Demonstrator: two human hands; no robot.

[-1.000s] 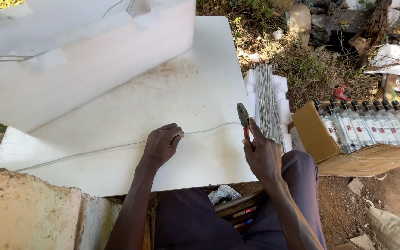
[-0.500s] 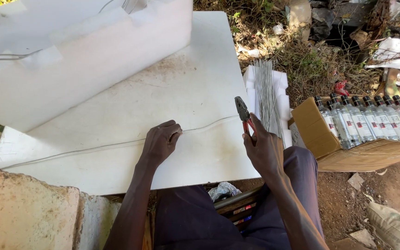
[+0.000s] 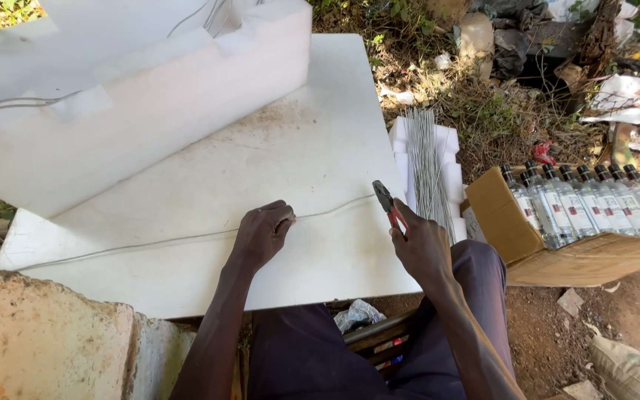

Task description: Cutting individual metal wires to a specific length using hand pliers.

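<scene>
**Wire pinned under the left hand, pliers at its right end**

I see one thin wire (image 3: 187,238) lying across the white worktop (image 3: 320,126), its long axis running left to right, rising slightly toward the right. The left hand (image 3: 262,233) sits on it near the middle of its run, fingers curled down and pressing or pinching it; I cannot tell which. The free end of the wire reaches rightward to the nose of the red-handled pliers (image 3: 388,204), which the right hand (image 3: 422,248) grips closed around the handles. Whether the pliers' nose is already touching the wire, I cannot tell. So the left hand is on the wire and the right is just beside its end.

Further out, one bundle of straight cut wires (image 3: 425,159) rests on white foam pieces (image 3: 447,141) at the worktop's right edge. One large foam packing block (image 3: 135,111) lies across the worktop's far left. To the right, one open cardboard box (image 3: 594,255) holds eight clear bottles (image 3: 583,207) that I can count, lying side by side.
</scene>
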